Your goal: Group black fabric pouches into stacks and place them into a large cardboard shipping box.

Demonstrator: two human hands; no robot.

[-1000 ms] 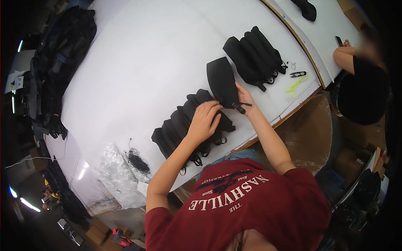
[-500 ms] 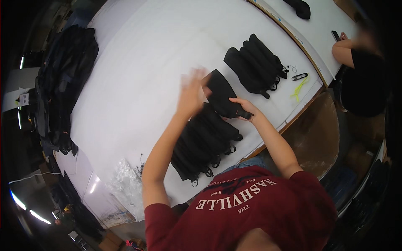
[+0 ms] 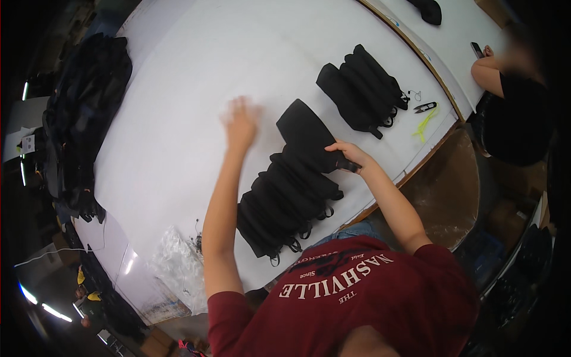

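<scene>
White table point(image 3: 178, 131), black pouch point(image 3: 306, 134) lengthwise away

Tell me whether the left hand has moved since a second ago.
Yes. The left hand has lifted off the near stack of black pieces and swung away over the bare white table; it is motion-blurred.
</scene>
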